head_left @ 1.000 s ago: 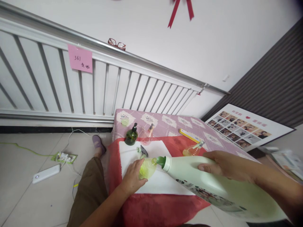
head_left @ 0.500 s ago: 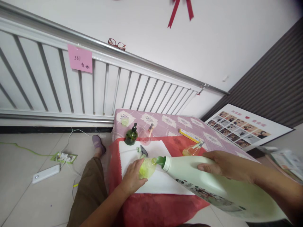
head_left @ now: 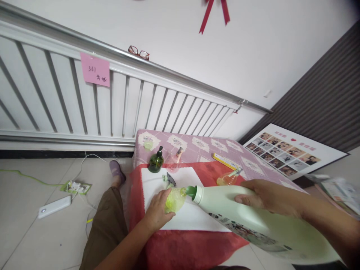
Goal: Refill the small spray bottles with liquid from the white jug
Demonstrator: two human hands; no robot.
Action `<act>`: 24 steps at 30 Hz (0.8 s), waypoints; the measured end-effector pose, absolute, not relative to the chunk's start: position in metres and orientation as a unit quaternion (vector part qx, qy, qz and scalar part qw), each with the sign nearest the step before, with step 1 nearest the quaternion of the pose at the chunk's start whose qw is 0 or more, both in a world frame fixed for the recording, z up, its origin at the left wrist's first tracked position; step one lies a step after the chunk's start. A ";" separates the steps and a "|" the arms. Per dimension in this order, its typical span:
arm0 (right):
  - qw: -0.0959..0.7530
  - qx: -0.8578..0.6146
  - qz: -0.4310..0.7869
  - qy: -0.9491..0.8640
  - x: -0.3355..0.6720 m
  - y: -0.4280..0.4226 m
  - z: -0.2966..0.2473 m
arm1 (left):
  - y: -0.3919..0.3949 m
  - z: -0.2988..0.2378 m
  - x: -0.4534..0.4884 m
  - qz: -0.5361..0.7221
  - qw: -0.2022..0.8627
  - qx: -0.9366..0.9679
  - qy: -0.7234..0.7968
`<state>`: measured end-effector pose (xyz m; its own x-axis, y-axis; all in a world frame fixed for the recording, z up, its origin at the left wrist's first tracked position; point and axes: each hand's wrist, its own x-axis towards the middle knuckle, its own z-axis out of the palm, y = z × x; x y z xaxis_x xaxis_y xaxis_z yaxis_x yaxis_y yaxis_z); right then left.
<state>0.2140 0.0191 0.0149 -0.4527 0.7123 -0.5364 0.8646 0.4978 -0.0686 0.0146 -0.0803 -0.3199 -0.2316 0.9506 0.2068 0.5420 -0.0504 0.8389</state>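
My left hand (head_left: 160,210) is closed round a small clear yellow bottle (head_left: 176,200), tilted with its open neck to the right. My right hand (head_left: 257,197) grips a big pale green detergent jug (head_left: 270,223) by its upper side. The jug lies tipped to the left, and its green spout (head_left: 191,192) meets the mouth of the yellow bottle. Whether liquid is flowing I cannot tell. Just behind the yellow bottle, a dark and green spray head (head_left: 170,179) rests on the white mat (head_left: 197,221).
A dark green pump bottle (head_left: 155,162), a pink bottle (head_left: 174,162) and an orange spray bottle (head_left: 227,178) stand beyond my hands. A yellow box (head_left: 225,161) lies near them. The red cloth (head_left: 180,249) hangs over the table's front. A white radiator (head_left: 157,105) runs behind.
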 end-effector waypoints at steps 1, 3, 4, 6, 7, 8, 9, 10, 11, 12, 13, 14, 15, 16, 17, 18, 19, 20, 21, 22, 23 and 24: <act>0.226 0.471 -0.167 0.836 0.214 0.019 0.015 | -0.080 -0.320 0.015 0.441 0.232 0.575 0.649; 0.229 0.469 -0.166 0.837 0.213 0.018 0.016 | -0.080 -0.319 0.015 0.441 0.233 0.574 0.649; 0.230 0.469 -0.165 0.837 0.213 0.018 0.016 | -0.080 -0.319 0.015 0.441 0.235 0.573 0.650; 0.228 0.471 -0.167 0.836 0.213 0.017 0.016 | -0.080 -0.318 0.015 0.439 0.236 0.573 0.650; 0.228 0.471 -0.169 0.836 0.213 0.017 0.016 | -0.080 -0.318 0.014 0.438 0.237 0.574 0.650; 0.227 0.470 -0.171 0.836 0.213 0.017 0.016 | -0.080 -0.318 0.014 0.438 0.236 0.574 0.650; 0.227 0.469 -0.173 0.836 0.214 0.018 0.015 | -0.080 -0.318 0.014 0.438 0.236 0.576 0.649; 0.227 0.470 -0.175 0.835 0.214 0.018 0.015 | -0.080 -0.319 0.014 0.439 0.236 0.576 0.648; 0.229 0.471 -0.177 0.833 0.215 0.019 0.014 | -0.080 -0.319 0.014 0.440 0.235 0.576 0.647; 0.230 0.473 -0.176 0.832 0.216 0.020 0.014 | -0.080 -0.319 0.014 0.441 0.235 0.576 0.647; 0.230 0.474 -0.172 0.832 0.217 0.020 0.013 | -0.080 -0.320 0.014 0.441 0.234 0.576 0.646; 0.228 0.475 -0.170 0.833 0.218 0.021 0.013 | -0.080 -0.320 0.014 0.442 0.234 0.576 0.647; 0.226 0.476 -0.169 0.833 0.218 0.021 0.012 | -0.080 -0.320 0.014 0.442 0.234 0.575 0.647; 0.224 0.475 -0.171 0.834 0.218 0.022 0.012 | -0.080 -0.321 0.014 0.443 0.234 0.575 0.647; 0.222 0.474 -0.173 0.835 0.218 0.022 0.012 | -0.080 -0.321 0.014 0.443 0.234 0.575 0.647; 0.221 0.470 -0.177 0.836 0.218 0.022 0.012 | -0.080 -0.321 0.014 0.443 0.233 0.575 0.647; 0.221 0.466 -0.180 0.837 0.217 0.022 0.013 | -0.080 -0.321 0.014 0.443 0.233 0.576 0.646; 0.223 0.462 -0.179 0.839 0.217 0.021 0.013 | -0.080 -0.321 0.014 0.443 0.232 0.577 0.646; 0.224 0.460 -0.176 0.841 0.216 0.021 0.013 | -0.080 -0.321 0.014 0.442 0.231 0.578 0.646; 0.225 0.459 -0.172 0.842 0.216 0.020 0.014 | -0.080 -0.321 0.014 0.442 0.231 0.578 0.646; 0.227 0.460 -0.169 0.841 0.215 0.020 0.014 | -0.080 -0.320 0.014 0.442 0.231 0.578 0.646; 0.228 0.462 -0.168 0.841 0.215 0.020 0.014 | -0.080 -0.320 0.014 0.442 0.232 0.577 0.646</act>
